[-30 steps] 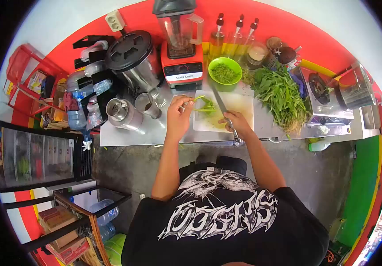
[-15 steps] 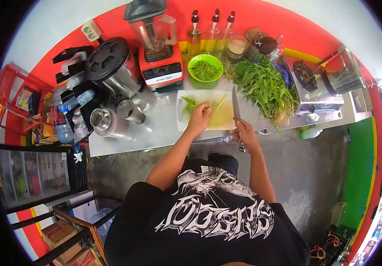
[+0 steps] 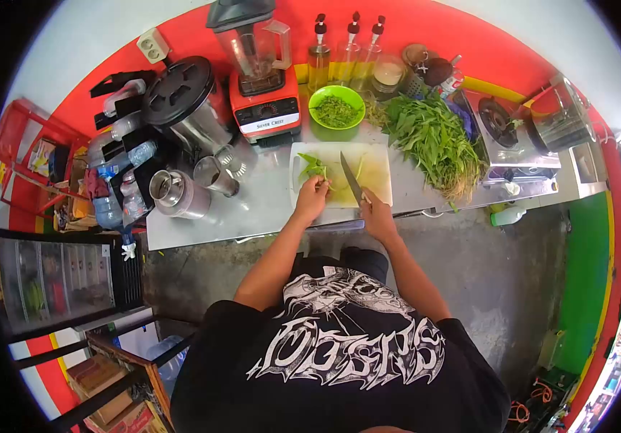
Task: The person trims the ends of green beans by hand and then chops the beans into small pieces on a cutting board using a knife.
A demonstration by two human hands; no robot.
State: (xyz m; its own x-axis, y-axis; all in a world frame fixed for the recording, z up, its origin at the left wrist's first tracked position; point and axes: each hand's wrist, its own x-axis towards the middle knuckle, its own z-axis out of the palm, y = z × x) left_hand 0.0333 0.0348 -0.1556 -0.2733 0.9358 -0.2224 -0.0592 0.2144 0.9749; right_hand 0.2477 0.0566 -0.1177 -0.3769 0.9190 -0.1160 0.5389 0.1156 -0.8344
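Note:
My left hand is closed around a small sprig of leafy greens at the left part of the white cutting board. The leaves point away from me, toward the board's far left corner. My right hand grips a kitchen knife by its handle at the board's near edge. Its blade slants over the middle of the board, tip away from me and to the left, a little apart from my left fingers. Wet, greenish-yellow stains and a pale stem piece show on the board.
Behind the board stands a green bowl of chopped greens. A big leafy bunch lies right of it, beside a stove. A red blender, pump bottles, a metal jug and a glass stand around the counter.
My right hand has brought the knife left from the board's right edge over its middle, the blade now slanting left. My left hand has shifted slightly left and nearer to me.

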